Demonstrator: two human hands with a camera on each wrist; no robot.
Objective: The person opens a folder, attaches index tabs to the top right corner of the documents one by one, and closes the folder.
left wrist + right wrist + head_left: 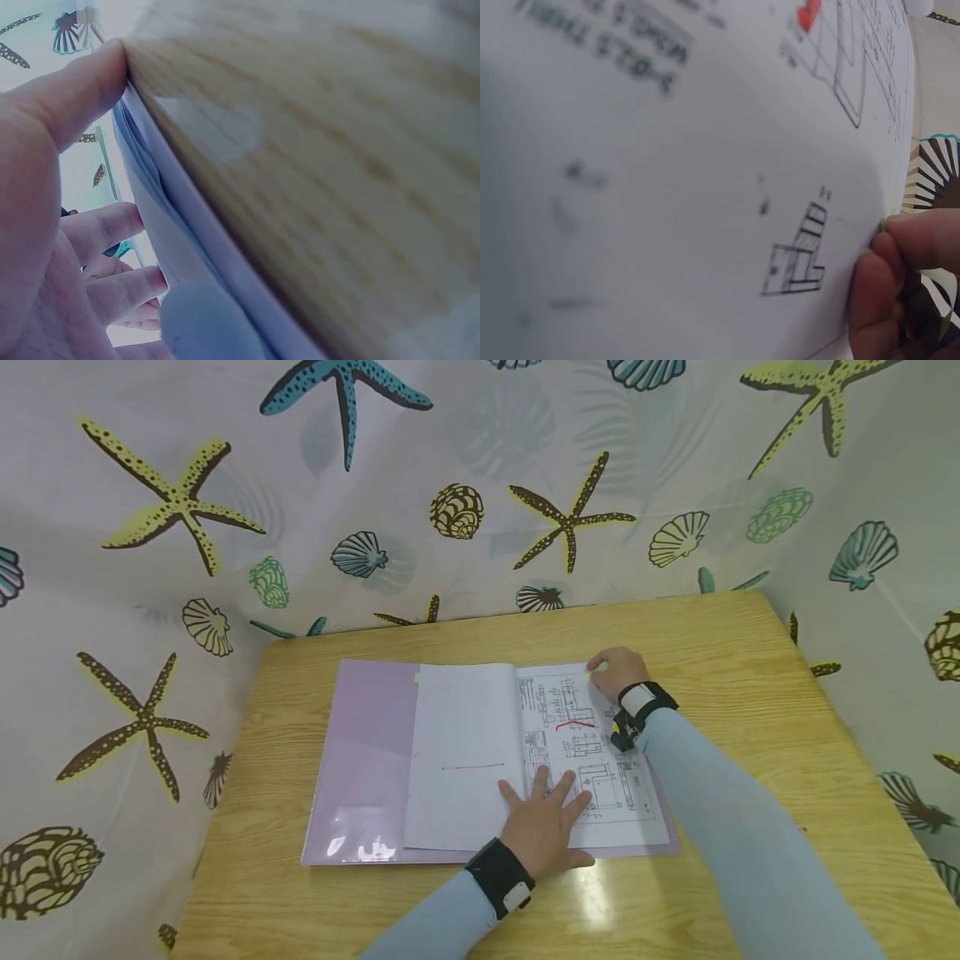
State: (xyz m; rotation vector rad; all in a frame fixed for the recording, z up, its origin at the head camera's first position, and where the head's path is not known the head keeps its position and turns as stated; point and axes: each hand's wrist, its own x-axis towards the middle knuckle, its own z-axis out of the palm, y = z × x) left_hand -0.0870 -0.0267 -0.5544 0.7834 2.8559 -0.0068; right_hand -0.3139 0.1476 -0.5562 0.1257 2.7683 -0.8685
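We see the open folder (367, 760) lying at the middle of the table (750, 643). On it, a blank sheet (461, 752) lies at 9 o'clock from the drawing sheet (592, 760). Our left hand (543, 827) rests at the drawing's 6 o'clock edge; our right hand (617, 672) sits at its 1 o'clock corner. A curtain (450, 485) hangs behind the table at 12 o'clock.

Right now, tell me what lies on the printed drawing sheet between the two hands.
In the head view, between the flat left hand and the right hand pinching the white drawing sheet's top corner, only black line drawings and a red pen mark show.
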